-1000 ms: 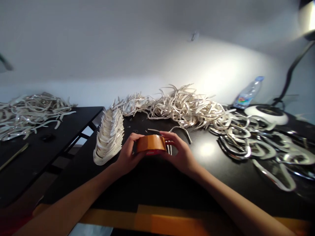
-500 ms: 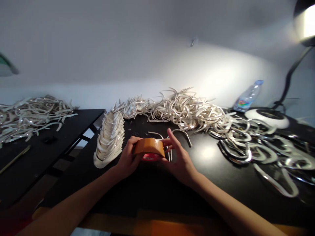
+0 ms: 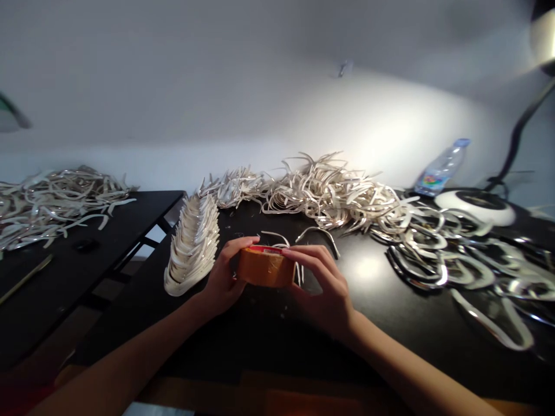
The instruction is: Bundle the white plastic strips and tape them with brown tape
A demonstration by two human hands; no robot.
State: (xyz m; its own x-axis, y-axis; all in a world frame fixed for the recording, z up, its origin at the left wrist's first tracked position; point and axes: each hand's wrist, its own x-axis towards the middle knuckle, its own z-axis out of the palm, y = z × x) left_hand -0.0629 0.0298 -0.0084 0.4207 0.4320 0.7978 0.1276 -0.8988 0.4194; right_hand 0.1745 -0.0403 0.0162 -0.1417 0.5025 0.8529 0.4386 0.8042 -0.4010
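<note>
**Tape roll (image 3: pixel 265 267) gripped between both hands over a black table (image 3: pixel 243 341).**
Fingers of the left hand (image 3: pixel 223 277) and right hand (image 3: pixel 323 289) curl closed around its sides; a stack of curved white strips (image 3: pixel 193 245) lies just left, loose strips (image 3: pixel 329 196) beyond.

The black tabletop (image 3: pixel 260 341) carries a neat stack of curved pale strips (image 3: pixel 193 248) at eleven o'clock, a tangled heap of strips (image 3: pixel 325 193) at twelve, and shiny looped strips (image 3: pixel 446 266) and a round white lamp base (image 3: pixel 477 205) at two. A second black table (image 3: pixel 87 254) at nine holds another heap of strips (image 3: pixel 56 202).
</note>
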